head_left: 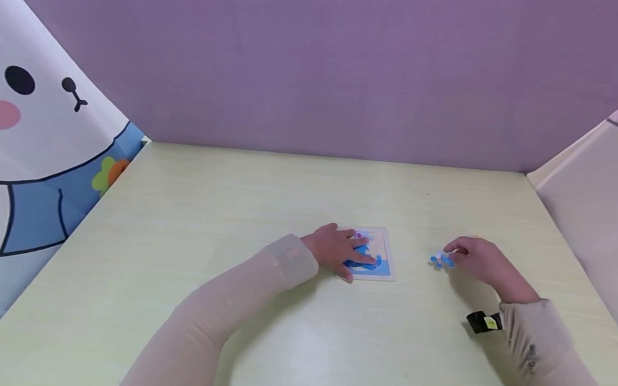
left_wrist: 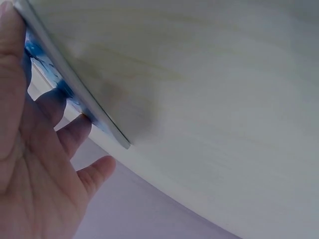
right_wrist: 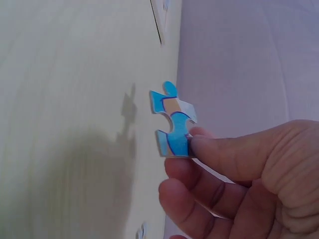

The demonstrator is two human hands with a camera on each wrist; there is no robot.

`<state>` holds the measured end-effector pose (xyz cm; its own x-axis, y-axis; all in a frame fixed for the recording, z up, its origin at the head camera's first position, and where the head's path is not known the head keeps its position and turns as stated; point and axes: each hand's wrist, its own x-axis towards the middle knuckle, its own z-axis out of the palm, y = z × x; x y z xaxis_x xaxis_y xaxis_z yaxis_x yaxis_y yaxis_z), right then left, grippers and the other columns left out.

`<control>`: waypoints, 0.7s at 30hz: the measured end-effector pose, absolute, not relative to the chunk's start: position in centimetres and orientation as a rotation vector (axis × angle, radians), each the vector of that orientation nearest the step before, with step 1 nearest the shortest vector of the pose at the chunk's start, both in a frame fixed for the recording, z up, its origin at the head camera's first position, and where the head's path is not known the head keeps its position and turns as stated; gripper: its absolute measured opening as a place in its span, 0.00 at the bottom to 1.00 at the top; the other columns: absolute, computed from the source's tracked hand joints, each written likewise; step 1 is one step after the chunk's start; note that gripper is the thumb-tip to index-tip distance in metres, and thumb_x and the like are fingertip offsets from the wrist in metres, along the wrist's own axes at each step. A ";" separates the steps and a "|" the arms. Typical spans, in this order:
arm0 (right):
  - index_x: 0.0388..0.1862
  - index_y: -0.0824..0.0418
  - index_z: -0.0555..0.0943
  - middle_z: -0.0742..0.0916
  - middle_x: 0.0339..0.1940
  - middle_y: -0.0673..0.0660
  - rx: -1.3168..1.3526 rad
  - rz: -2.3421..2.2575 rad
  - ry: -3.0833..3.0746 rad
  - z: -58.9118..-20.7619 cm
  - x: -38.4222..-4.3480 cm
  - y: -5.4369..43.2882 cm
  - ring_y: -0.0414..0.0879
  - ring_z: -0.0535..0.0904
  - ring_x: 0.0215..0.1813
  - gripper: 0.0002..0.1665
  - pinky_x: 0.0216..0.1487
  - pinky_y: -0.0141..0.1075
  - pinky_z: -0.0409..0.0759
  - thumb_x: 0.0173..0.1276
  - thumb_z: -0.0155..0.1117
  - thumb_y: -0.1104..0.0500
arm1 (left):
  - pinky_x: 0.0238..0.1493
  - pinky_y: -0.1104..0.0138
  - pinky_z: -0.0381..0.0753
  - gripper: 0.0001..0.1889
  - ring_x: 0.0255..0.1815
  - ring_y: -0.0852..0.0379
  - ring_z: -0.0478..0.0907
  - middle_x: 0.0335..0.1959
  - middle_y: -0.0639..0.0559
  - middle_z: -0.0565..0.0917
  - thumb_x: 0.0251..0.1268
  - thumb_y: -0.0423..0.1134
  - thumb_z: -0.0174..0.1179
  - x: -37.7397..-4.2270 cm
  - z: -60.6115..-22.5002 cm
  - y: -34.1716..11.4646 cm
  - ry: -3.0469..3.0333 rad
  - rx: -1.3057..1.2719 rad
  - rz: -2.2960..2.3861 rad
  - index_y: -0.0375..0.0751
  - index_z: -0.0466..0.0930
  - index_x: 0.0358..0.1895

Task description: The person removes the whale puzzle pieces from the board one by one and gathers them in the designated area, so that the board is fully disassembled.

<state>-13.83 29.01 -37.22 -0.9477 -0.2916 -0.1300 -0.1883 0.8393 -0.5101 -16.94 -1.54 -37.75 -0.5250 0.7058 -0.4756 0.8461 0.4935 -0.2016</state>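
My left hand (head_left: 334, 249) rests with spread fingers on a square jigsaw puzzle board (head_left: 383, 269) with a blue picture and pale border. From the left wrist view, the board (left_wrist: 79, 89) appears edge-on, with fingertips touching its picture side; the hand covers part of the picture. To the right, my right hand (head_left: 477, 261) pinches a blue, peach and white jigsaw piece (right_wrist: 175, 124) between thumb and fingers. That piece is held above the table, its shadow falling beside it. Another small piece (right_wrist: 141, 231) shows partly at the bottom of the right wrist view.
Both hands work over a pale wood-grain table (head_left: 196, 210). A purple panel (head_left: 316, 69) stands along its far edge, with a cartoon-printed cloth (head_left: 35, 152) on the left and a pale panel (head_left: 601, 193) on the right. A small black object (head_left: 477, 322) sits by the right cuff.
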 end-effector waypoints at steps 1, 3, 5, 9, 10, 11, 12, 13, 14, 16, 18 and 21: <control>0.43 0.72 0.80 0.84 0.39 0.68 -0.362 -0.738 2.798 -37.0 -13.8 29.2 0.60 0.79 0.40 0.11 0.38 0.48 0.77 0.67 0.56 0.66 | 0.66 0.54 0.63 0.35 0.76 0.52 0.49 0.77 0.60 0.49 0.65 0.71 0.41 -16.9 -37.7 -1.6 2.414 1.302 -0.590 0.75 0.45 0.74; 0.44 0.73 0.79 0.84 0.39 0.70 -0.340 -0.733 2.791 -36.9 -13.8 29.7 0.59 0.80 0.39 0.11 0.37 0.47 0.77 0.68 0.55 0.66 | 0.66 0.53 0.62 0.35 0.76 0.52 0.48 0.78 0.59 0.48 0.64 0.71 0.42 -16.9 -37.7 -1.6 2.419 1.294 -0.569 0.75 0.45 0.74; 0.45 0.74 0.79 0.83 0.42 0.73 -0.308 -0.728 2.785 -36.7 -13.7 30.2 0.59 0.81 0.39 0.12 0.37 0.45 0.77 0.68 0.55 0.67 | 0.67 0.52 0.60 0.36 0.76 0.51 0.47 0.78 0.58 0.47 0.64 0.70 0.43 -16.9 -37.7 -1.6 2.426 1.279 -0.540 0.75 0.45 0.74; 0.46 0.76 0.78 0.82 0.44 0.75 -0.261 -0.740 2.774 -36.6 -13.6 31.2 0.55 0.82 0.36 0.13 0.35 0.42 0.77 0.68 0.54 0.68 | 0.68 0.52 0.59 0.37 0.76 0.51 0.47 0.78 0.57 0.46 0.63 0.70 0.45 -16.9 -37.8 -1.6 2.442 1.234 -0.504 0.75 0.45 0.75; 0.46 0.76 0.78 0.82 0.44 0.75 -0.251 -0.740 2.771 -36.6 -13.6 31.4 0.54 0.82 0.35 0.13 0.34 0.42 0.77 0.69 0.53 0.67 | 0.68 0.52 0.59 0.37 0.76 0.51 0.47 0.78 0.58 0.46 0.63 0.70 0.45 -16.9 -37.8 -1.6 2.444 1.223 -0.499 0.75 0.45 0.75; 0.47 0.76 0.77 0.83 0.43 0.74 -0.241 -0.740 2.766 -36.5 -13.5 31.6 0.53 0.82 0.34 0.14 0.34 0.42 0.77 0.69 0.53 0.67 | 0.68 0.52 0.59 0.38 0.76 0.51 0.47 0.78 0.58 0.46 0.63 0.70 0.45 -16.9 -37.8 -1.6 2.445 1.213 -0.496 0.75 0.44 0.75; 0.48 0.76 0.77 0.83 0.43 0.74 -0.235 -0.741 2.764 -36.4 -13.5 31.9 0.53 0.82 0.34 0.14 0.34 0.43 0.77 0.69 0.52 0.67 | 0.68 0.52 0.59 0.38 0.76 0.51 0.47 0.78 0.58 0.46 0.62 0.70 0.46 -16.9 -37.8 -1.6 2.445 1.204 -0.493 0.75 0.44 0.75; 0.48 0.77 0.77 0.83 0.42 0.73 -0.230 -0.740 2.762 -36.4 -13.5 32.1 0.53 0.82 0.34 0.14 0.34 0.44 0.78 0.70 0.51 0.67 | 0.68 0.52 0.58 0.38 0.76 0.51 0.47 0.78 0.59 0.46 0.62 0.70 0.46 -16.9 -37.9 -1.6 2.445 1.194 -0.479 0.75 0.44 0.75; 0.48 0.77 0.77 0.83 0.41 0.72 -0.224 -0.736 2.762 -36.3 -13.5 32.4 0.53 0.82 0.34 0.14 0.35 0.44 0.78 0.70 0.51 0.67 | 0.69 0.51 0.58 0.39 0.76 0.51 0.47 0.78 0.59 0.46 0.62 0.70 0.47 -16.9 -37.9 -1.6 2.443 1.188 -0.470 0.75 0.44 0.75; 0.49 0.77 0.76 0.83 0.41 0.72 -0.210 -0.727 2.761 -36.2 -13.4 32.8 0.54 0.82 0.34 0.15 0.35 0.46 0.78 0.71 0.50 0.67 | 0.69 0.51 0.57 0.39 0.77 0.51 0.46 0.78 0.59 0.45 0.62 0.70 0.47 -17.0 -37.9 -1.7 2.440 1.175 -0.456 0.75 0.43 0.75; 0.49 0.78 0.76 0.84 0.40 0.71 -0.197 -0.707 2.764 -36.1 -13.4 33.3 0.54 0.82 0.34 0.15 0.35 0.47 0.78 0.71 0.50 0.67 | 0.69 0.51 0.57 0.39 0.77 0.51 0.45 0.78 0.59 0.45 0.62 0.70 0.47 -17.0 -37.9 -1.7 2.439 1.170 -0.451 0.75 0.43 0.75; 0.49 0.78 0.76 0.84 0.39 0.71 -0.185 -0.681 2.767 -36.2 -13.4 33.9 0.54 0.82 0.34 0.15 0.34 0.46 0.77 0.70 0.50 0.67 | 0.69 0.52 0.57 0.38 0.77 0.52 0.45 0.78 0.59 0.45 0.62 0.70 0.47 -17.0 -37.9 -1.7 2.439 1.169 -0.461 0.75 0.43 0.75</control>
<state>-13.37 33.90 -36.21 -0.9510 -0.1906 -0.2433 -0.0559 0.8802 -0.4713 -17.01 -1.72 -37.95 -0.5730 0.6626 -0.4822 0.7929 0.5971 -0.1217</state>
